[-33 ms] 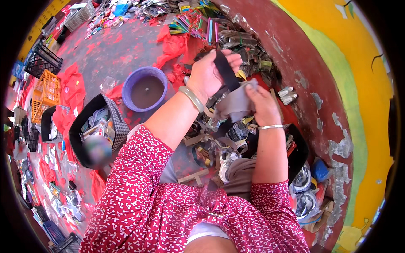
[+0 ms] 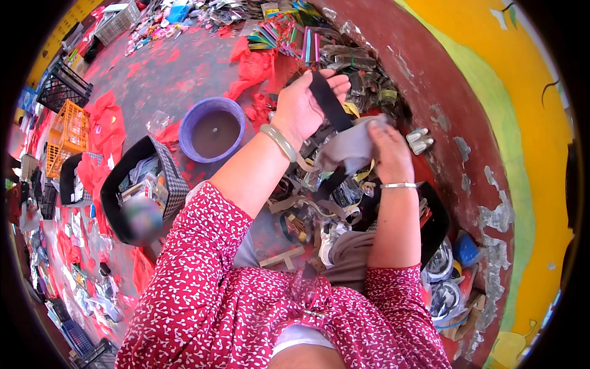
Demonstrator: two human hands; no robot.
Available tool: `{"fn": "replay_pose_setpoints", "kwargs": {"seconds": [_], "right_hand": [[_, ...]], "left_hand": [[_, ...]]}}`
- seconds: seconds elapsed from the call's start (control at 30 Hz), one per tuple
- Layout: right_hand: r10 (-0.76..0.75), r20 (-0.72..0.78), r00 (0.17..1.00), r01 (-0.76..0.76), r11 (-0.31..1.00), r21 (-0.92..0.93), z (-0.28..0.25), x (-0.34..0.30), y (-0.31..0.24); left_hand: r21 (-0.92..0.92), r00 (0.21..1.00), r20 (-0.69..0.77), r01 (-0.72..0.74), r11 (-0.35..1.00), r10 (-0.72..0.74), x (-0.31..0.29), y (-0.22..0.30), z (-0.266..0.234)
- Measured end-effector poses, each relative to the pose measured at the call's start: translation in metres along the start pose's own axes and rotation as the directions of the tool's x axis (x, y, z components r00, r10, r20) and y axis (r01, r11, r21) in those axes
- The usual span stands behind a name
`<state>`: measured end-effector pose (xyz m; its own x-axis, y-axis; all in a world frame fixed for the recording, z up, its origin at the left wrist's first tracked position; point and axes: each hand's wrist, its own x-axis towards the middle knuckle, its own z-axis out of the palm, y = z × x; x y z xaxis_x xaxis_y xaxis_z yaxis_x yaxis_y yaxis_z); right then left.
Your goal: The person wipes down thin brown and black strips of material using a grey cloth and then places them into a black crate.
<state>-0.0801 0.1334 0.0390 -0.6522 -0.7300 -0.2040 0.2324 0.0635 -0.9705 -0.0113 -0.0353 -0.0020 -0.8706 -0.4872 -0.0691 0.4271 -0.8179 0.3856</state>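
Observation:
A black strap [image 2: 329,102] runs across the palm of my left hand [image 2: 298,109], between its thumb and fingers. From there it slants down to a piece of grey cloth [image 2: 348,147], which it meets or overlaps. My right hand [image 2: 392,150] pinches the cloth at its right side, with the thumb on top. The cloth hangs in loose folds between my hands. Below lies a jumble of straps and clear-wrapped items, and a white shoe [image 2: 327,243] shows near my knee.
A purple basin [image 2: 182,136] of murky water stands to the left, beside a black-and-white checked bin [image 2: 176,178] full of small goods. Further left are an orange crate [image 2: 69,132] and red plastic sheeting [image 2: 106,123]. A peeling red-and-yellow wall [image 2: 442,104] bounds the right.
My right hand has shifted slightly to the right, and the grey cloth has moved a little with it. My left hand has barely moved.

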Motion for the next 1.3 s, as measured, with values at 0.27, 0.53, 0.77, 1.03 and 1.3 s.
{"fn": "replay_pose_setpoints", "kwargs": {"seconds": [0.27,0.53,0.77,1.03,1.3], "right_hand": [[-0.796,0.003,0.606,0.688,0.523,-0.503,-0.006,0.015,0.017],[-0.724,0.229,0.651,0.640,0.361,-0.678,0.028,0.025,0.018],[-0.577,0.128,0.807,0.557,0.671,-0.490,0.020,0.029,0.020],[-0.781,0.359,0.511,0.803,0.284,-0.525,0.042,0.010,0.043],[-0.754,0.250,0.607,0.715,0.382,-0.586,0.030,0.028,0.021]], "left_hand": [[0.020,0.986,0.056,0.154,0.988,-0.155,-0.021,0.007,0.025],[0.007,0.946,0.200,0.261,0.965,-0.257,-0.053,-0.033,0.039],[0.081,0.951,0.202,0.223,0.971,-0.235,-0.050,-0.029,0.035],[0.091,0.971,0.221,0.077,0.993,-0.095,-0.030,0.010,0.026],[0.083,0.947,0.096,0.300,0.950,-0.307,-0.050,-0.024,0.043]]}}
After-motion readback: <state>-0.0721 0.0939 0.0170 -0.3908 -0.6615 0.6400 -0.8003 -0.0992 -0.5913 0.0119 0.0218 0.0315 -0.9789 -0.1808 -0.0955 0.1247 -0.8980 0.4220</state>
